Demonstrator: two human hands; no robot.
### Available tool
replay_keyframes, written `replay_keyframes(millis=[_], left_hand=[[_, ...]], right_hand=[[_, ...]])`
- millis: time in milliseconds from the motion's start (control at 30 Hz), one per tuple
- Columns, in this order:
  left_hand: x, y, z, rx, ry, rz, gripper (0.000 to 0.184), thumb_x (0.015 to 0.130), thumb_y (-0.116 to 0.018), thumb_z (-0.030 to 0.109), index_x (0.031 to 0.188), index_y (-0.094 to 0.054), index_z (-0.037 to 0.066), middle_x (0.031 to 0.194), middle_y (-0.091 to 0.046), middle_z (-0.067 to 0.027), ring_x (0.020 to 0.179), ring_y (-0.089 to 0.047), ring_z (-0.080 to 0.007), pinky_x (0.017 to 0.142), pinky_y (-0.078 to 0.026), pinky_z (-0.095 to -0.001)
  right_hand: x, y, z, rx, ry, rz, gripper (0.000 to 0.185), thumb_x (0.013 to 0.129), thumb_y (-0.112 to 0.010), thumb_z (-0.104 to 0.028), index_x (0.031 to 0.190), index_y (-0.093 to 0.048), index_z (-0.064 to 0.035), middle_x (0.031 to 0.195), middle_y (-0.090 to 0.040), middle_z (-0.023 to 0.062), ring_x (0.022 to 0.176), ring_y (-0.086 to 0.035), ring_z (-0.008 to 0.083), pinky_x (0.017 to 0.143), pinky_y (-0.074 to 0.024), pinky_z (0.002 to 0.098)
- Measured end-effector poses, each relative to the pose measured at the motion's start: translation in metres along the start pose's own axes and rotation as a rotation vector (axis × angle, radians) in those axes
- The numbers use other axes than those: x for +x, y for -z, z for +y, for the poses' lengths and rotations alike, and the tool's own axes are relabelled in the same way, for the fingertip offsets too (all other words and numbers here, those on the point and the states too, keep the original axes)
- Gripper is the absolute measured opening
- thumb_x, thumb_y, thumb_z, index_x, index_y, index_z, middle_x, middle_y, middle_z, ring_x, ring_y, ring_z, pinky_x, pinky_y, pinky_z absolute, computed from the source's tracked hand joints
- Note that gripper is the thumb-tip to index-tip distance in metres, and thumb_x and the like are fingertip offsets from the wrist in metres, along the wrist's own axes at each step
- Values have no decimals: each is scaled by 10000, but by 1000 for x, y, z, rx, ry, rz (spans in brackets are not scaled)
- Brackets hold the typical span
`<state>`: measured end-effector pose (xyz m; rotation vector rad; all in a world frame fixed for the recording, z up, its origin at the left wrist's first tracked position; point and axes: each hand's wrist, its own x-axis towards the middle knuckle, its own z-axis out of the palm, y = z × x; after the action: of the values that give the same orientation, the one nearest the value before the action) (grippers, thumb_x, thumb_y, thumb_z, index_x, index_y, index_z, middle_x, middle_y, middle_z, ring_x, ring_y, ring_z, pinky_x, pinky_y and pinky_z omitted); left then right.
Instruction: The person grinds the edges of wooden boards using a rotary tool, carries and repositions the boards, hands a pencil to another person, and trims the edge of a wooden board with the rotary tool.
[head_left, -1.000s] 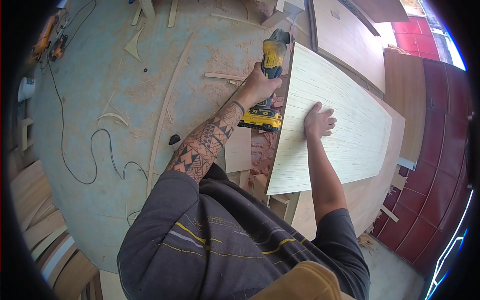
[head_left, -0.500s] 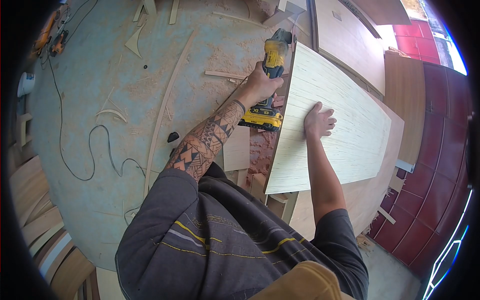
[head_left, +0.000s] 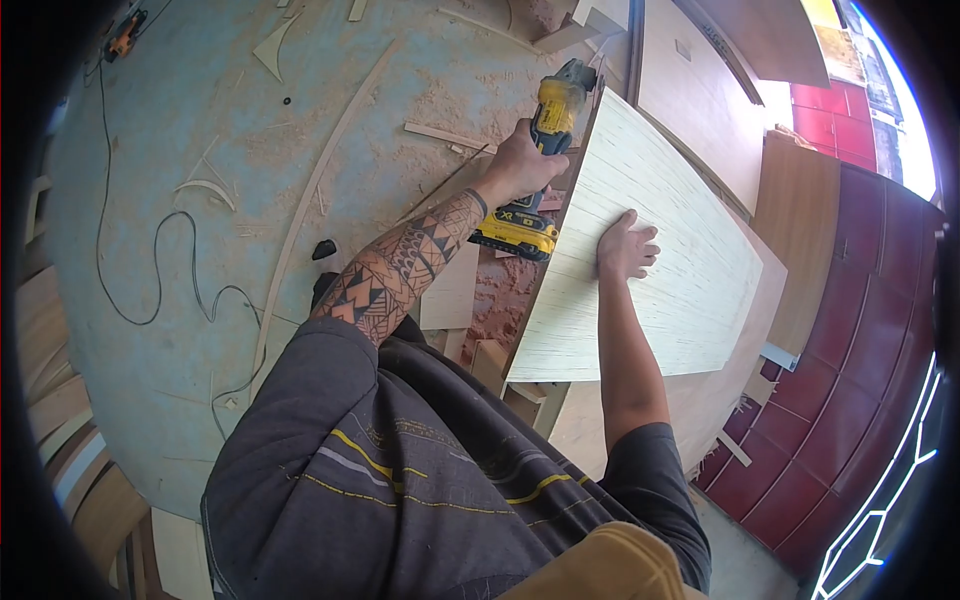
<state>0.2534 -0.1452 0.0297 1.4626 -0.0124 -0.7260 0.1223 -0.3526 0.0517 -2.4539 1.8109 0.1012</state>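
Head camera: the left hand [head_left: 520, 165], reaching in from the left of the frame on a tattooed forearm [head_left: 400, 258], grips a yellow-and-black cordless power tool [head_left: 560, 105] at upper centre. Its fingers are closed around the narrow body of the tool, between the head above and the yellow-and-black battery pack [head_left: 515, 238] below. The tool stands lengthwise along the left edge of a large pale panel with fine dark grain lines [head_left: 690, 270]; its dark head is at the panel's upper corner, and contact there cannot be determined. The panel occupies the right of centre and overlaps a plain, light-coloured wooden sheet [head_left: 595, 420] showing below it. The right hand [head_left: 627, 248] rests on the panel's upper face, fingers slightly spread and loosely bent, with no object grasped. At left, the dusty blue-grey floor [head_left: 150, 400] carries a long, curved wooden strip [head_left: 322, 155], a looping dark cable [head_left: 158, 285] and a small black object [head_left: 323, 249]. A triangular wooden offcut [head_left: 273, 48] lies at the upper left. Curved wooden pieces [head_left: 105, 500] are gathered at the lower left edge. At right, a brown wood-grain board [head_left: 797, 225] stands beside dark red panelled doors [head_left: 840, 390]. The dark grey short-sleeved shirt [head_left: 300, 500] of the person occupies the lower centre.
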Motion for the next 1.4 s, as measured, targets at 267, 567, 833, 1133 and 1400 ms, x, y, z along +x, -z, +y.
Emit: replay_keyframes(millis=[267, 567, 833, 1133, 1400], left_hand=[[5, -2, -9, 51, -2, 7, 692, 865, -788, 282, 1394, -486, -46, 1070, -733, -180, 844, -768, -259, 776, -626, -378], [7, -3, -16, 72, -19, 8, 760, 837, -800, 361, 1399, -493, -48, 1189, -740, -263, 1098, -763, -377, 974, -599, -426], [5, -1, -14, 72, -10, 1, 756, 841, -807, 345, 1410, -493, -43, 1193, -741, -257, 1081, -768, -367, 953, -605, -418], [7, -4, -17, 44, -14, 12, 733, 847, -802, 338, 1398, -504, -42, 1173, -744, -243, 1067, -769, -357, 947, -603, -418], [9, -4, -18, 72, -31, 31, 723, 846, -792, 349, 1382, -508, -45, 1158, -748, -239, 1052, -774, -351, 941, -607, -418]], right_hand=[[11, -14, 3, -16, 0, 112, 883, 1087, -380, -662, 1711, -277, -47, 1682, -309, 325, 1585, -287, 480, 1256, -252, 663], [1, 4, -9, 24, -4, -19, 896, 1117, -314, -641, 1737, -162, -11, 1763, -103, 392, 1654, -124, 518, 1313, -140, 680], [5, 4, -12, 13, -12, -26, 899, 1116, -311, -653, 1736, -161, -20, 1763, -110, 385, 1654, -120, 512, 1308, -145, 685], [16, -13, -3, 0, -6, 93, 880, 1086, -380, -657, 1711, -273, -46, 1701, -279, 343, 1597, -266, 493, 1257, -247, 665], [4, 4, -10, 21, -7, -27, 903, 1115, -302, -652, 1737, -155, -14, 1761, -107, 387, 1656, -112, 513, 1313, -138, 678]])
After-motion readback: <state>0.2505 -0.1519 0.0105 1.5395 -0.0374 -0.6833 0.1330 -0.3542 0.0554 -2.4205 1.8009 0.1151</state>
